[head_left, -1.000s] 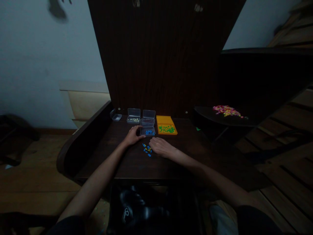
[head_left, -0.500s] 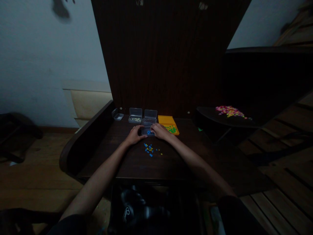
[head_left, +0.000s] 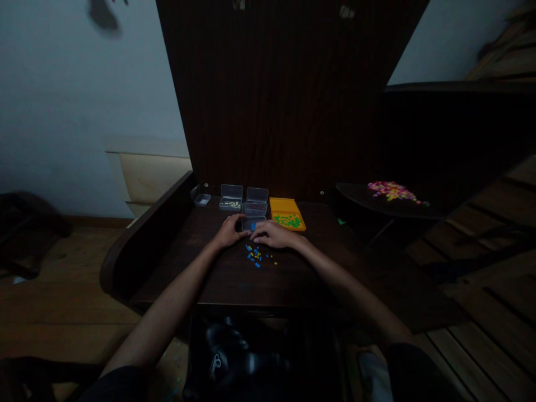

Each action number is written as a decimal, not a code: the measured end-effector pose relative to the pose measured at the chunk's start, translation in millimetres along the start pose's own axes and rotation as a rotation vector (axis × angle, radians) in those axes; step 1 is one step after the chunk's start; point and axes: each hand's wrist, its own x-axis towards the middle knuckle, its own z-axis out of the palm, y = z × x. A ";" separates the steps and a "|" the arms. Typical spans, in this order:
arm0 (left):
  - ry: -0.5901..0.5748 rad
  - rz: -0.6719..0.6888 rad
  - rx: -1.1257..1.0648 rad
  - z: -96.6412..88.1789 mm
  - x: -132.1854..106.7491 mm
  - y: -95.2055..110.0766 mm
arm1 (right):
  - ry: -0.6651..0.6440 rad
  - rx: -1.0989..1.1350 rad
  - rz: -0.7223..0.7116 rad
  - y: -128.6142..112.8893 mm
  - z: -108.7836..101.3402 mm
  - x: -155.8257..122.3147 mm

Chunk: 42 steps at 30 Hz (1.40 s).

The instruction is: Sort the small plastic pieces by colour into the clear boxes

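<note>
A small clear plastic box (head_left: 248,224) with some blue pieces inside stands open on the dark wooden desk. My left hand (head_left: 230,230) grips its left side, thumb at the near edge and fingers toward the back. Over the box's near right part is my right hand (head_left: 275,233), its fingers curled down and close together; whatever they hold, if anything, is hidden. Just below that hand lies a loose scatter of small blue and yellow pieces (head_left: 256,255) on the desk top.
Behind stand another open clear box (head_left: 255,208), one with pale pieces (head_left: 230,204) and a small clear case (head_left: 202,199). A yellow box (head_left: 288,214) of green pieces sits right. Pink and yellow bits (head_left: 393,191) heap on a side shelf (head_left: 355,195). A raised side panel (head_left: 146,234) borders the left.
My right hand has drawn back from inside the clear box toward its near edge, closer to the loose pieces. My left hand has stayed on the box.
</note>
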 end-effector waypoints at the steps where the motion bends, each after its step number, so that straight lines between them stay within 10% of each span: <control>1: 0.003 0.000 -0.003 -0.2 -0.2 0.3 | -0.034 0.020 -0.014 -1.3 1.3 -2.1; 42: 0.010 0.010 -0.024 0.2 -0.5 -1.0 | -0.143 -0.016 -0.030 -6.0 7.1 -10.4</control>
